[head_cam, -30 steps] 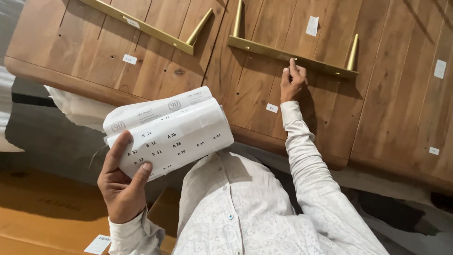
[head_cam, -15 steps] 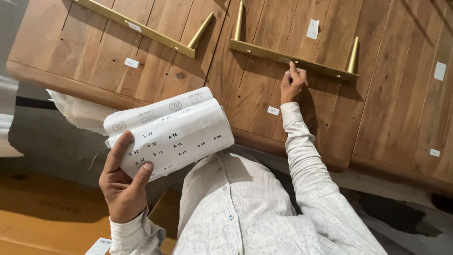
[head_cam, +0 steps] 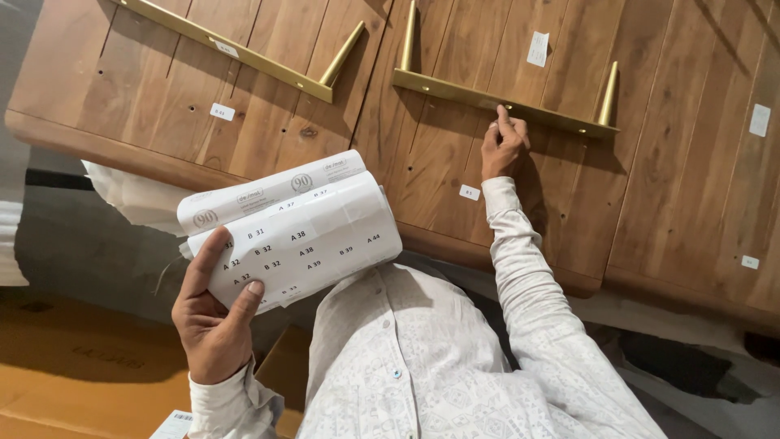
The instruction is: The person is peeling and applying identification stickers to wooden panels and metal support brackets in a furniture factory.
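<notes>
- The sheet of labels (head_cam: 305, 236), curled into a loose roll, was held low at the left, in front of the near edge of the wooden panel (head_cam: 325, 106).
- It was clasped by the left hand (head_cam: 213, 321), with the thumb laid across its face and the fingers (head_cam: 248, 297) wrapped under its lower edge.
- The right hand (head_cam: 502, 146) was raised to the brass bracket (head_cam: 504, 104), the forefinger touching the bar's lower edge and the other fingers curled in, nothing being grasped.
- A small white label (head_cam: 469, 193) was stuck on the wood just below that hand.
- Bare wood was left open between the two brackets and towards the right edge.
</notes>
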